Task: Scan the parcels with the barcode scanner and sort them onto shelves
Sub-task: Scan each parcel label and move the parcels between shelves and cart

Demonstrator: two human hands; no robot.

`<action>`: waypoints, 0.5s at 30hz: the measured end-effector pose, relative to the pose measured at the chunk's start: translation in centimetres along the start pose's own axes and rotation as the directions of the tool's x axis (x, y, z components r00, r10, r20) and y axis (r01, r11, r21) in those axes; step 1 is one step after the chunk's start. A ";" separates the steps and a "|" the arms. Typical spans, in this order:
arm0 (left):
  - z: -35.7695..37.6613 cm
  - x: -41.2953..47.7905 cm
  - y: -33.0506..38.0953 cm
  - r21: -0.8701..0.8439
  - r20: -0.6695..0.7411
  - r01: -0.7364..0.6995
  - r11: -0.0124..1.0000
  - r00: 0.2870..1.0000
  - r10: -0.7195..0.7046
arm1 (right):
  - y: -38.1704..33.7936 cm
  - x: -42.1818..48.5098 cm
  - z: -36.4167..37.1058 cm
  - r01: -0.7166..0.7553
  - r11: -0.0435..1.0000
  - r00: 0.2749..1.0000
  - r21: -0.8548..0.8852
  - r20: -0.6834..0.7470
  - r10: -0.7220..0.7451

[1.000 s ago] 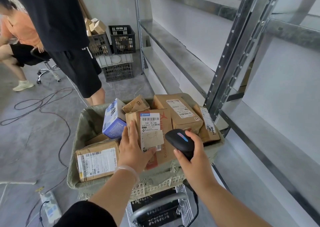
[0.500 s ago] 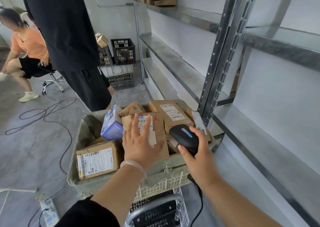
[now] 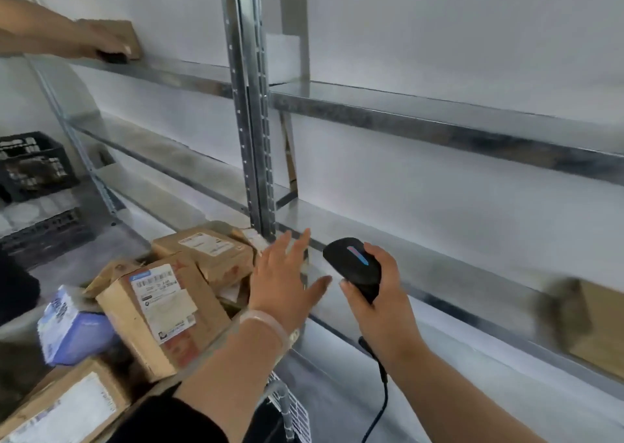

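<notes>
I see steel shelving (image 3: 439, 128) filling 12 to 3 o'clock. Parcel pile (image 3: 209, 257) sits at 8 o'clock, with the labelled parcel (image 3: 158, 311) tilted on top. Left hand (image 3: 283, 277) is at centre, grip spread, holding nothing, just beside the pile. Right hand (image 3: 381, 304) is at 5 o'clock, grip wrapped round the black barcode scanner (image 3: 354, 267), cable hanging below.

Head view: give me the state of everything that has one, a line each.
scanner: held, light strip lit.
right hand: grips the scanner.
left hand: open, fingers spread, holds nothing.
labelled parcel: tilted, label facing up.
blue box: closed, tilted.
</notes>
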State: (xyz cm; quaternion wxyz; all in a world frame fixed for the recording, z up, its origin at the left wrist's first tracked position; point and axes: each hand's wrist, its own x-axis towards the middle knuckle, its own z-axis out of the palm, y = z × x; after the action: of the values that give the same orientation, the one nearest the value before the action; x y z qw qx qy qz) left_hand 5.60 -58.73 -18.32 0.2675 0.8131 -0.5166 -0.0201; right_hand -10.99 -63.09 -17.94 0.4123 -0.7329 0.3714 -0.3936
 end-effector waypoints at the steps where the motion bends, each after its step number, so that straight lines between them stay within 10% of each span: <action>1: 0.6 0.0 1.4 -0.020 0.018 -0.051 0.999 0.999 0.051 | 0.0 -0.9 -1.4 -0.021 1.000 0.999 -0.007 -0.039 0.021; 15: 8.1 -6.2 26.3 -0.242 0.147 -0.510 0.826 0.822 0.550 | 1.9 -13.2 -23.4 -0.209 0.976 0.786 -0.060 -0.604 0.131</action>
State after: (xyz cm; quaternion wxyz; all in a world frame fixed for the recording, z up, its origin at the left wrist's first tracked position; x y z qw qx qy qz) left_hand -21.59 -65.31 -14.81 0.2830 0.6000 -0.7439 -0.0802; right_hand -37.53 -59.66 -15.03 0.2621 -0.5593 0.5704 -0.5414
